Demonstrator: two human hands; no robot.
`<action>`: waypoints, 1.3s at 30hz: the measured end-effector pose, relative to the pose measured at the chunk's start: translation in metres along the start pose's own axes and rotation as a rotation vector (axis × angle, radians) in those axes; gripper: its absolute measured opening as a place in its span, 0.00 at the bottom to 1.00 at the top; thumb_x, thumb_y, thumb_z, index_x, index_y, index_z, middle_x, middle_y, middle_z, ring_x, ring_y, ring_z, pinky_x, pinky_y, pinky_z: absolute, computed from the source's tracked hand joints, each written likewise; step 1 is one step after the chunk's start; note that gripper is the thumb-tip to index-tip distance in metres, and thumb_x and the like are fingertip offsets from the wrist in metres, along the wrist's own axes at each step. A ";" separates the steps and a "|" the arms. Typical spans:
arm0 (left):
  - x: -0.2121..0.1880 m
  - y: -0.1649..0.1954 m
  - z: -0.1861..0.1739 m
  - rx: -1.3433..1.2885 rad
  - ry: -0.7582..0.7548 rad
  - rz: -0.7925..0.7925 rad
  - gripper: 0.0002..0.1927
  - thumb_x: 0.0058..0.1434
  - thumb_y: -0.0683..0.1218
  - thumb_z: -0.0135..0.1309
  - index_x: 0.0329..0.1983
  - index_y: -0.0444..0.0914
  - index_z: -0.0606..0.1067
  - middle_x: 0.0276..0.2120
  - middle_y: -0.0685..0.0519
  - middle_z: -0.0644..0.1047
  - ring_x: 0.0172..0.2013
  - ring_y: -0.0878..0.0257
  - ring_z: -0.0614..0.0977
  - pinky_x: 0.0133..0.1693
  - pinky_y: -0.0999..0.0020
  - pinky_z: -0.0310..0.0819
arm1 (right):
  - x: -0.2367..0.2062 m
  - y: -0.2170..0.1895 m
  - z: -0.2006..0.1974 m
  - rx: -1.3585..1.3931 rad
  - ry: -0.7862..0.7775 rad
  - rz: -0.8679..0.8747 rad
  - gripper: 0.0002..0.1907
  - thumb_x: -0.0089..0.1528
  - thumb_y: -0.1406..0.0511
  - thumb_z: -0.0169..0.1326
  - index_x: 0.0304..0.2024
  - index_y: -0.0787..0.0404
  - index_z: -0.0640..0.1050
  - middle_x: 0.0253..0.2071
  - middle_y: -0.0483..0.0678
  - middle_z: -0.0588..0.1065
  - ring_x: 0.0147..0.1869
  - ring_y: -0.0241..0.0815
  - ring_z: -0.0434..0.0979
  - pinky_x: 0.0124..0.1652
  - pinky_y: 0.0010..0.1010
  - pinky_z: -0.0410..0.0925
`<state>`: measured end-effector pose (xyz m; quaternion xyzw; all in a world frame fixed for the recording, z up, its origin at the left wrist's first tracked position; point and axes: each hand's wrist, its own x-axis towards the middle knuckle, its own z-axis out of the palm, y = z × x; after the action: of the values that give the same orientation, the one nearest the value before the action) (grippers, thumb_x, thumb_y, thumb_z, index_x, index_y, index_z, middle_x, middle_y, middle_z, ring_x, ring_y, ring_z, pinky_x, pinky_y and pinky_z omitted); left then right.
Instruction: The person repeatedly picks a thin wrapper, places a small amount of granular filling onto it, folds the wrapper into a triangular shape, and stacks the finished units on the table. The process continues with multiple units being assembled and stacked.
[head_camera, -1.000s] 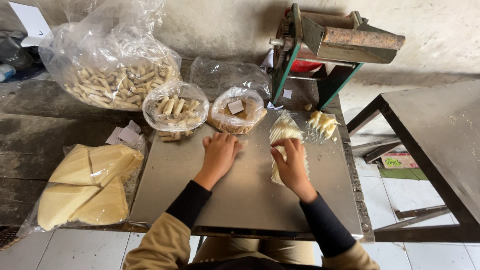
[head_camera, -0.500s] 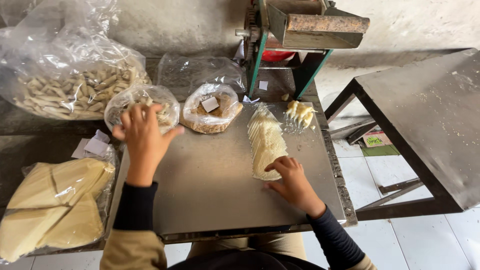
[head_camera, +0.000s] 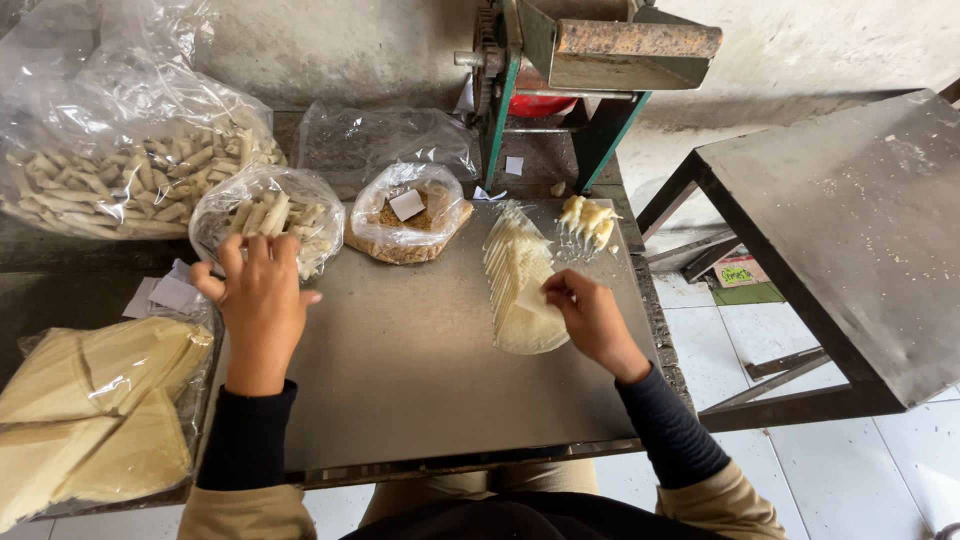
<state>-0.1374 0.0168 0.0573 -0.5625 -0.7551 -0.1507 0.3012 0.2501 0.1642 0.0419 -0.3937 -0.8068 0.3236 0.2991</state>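
Observation:
My left hand (head_camera: 262, 300) reaches into the mouth of a small clear bag of pale rolled sticks (head_camera: 270, 215) at the left of the metal tabletop (head_camera: 410, 370); its fingers are spread on the bag's edge. My right hand (head_camera: 590, 315) pinches the top sheet of a fanned row of thin pale wrapper sheets (head_camera: 515, 280) lying on the tabletop. A clear bag of brown crumbly filling (head_camera: 410, 215) with a paper slip inside sits between the two hands, further back.
A large bag of rolled sticks (head_camera: 120, 175) stands at back left. Bagged stacks of folded yellow sheets (head_camera: 90, 400) lie at near left. A few folded pieces (head_camera: 588, 220) rest by a green-framed hand-crank machine (head_camera: 580, 70). A grey side table (head_camera: 850, 230) is at right.
My left hand left the middle of the tabletop and moved left to the small bag of sticks. My right hand stayed at the wrapper sheets and now lifts one edge.

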 end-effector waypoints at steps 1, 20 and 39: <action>-0.001 -0.001 0.005 0.032 -0.033 -0.009 0.20 0.53 0.53 0.67 0.47 0.43 0.79 0.44 0.55 0.79 0.60 0.54 0.70 0.57 0.52 0.48 | 0.008 -0.003 -0.005 -0.008 0.022 -0.017 0.05 0.64 0.71 0.55 0.41 0.67 0.79 0.36 0.53 0.82 0.38 0.40 0.83 0.39 0.30 0.74; -0.011 0.090 -0.014 -0.940 -0.200 -0.124 0.08 0.67 0.44 0.55 0.46 0.37 0.75 0.34 0.46 0.81 0.30 0.53 0.83 0.31 0.59 0.75 | 0.021 -0.076 0.080 -0.277 -0.246 -0.499 0.04 0.60 0.70 0.57 0.37 0.61 0.81 0.34 0.52 0.79 0.41 0.53 0.80 0.45 0.44 0.69; -0.046 0.108 0.030 -0.680 -0.456 -0.013 0.20 0.52 0.55 0.67 0.30 0.38 0.72 0.28 0.47 0.76 0.31 0.49 0.80 0.32 0.54 0.74 | 0.233 -0.017 0.165 -0.634 -0.174 -0.144 0.14 0.52 0.56 0.68 0.36 0.53 0.81 0.46 0.49 0.74 0.58 0.52 0.70 0.55 0.48 0.60</action>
<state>-0.0362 0.0334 -0.0064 -0.6442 -0.7132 -0.2651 -0.0779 0.0015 0.3021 0.0064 -0.3798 -0.9156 0.0670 0.1137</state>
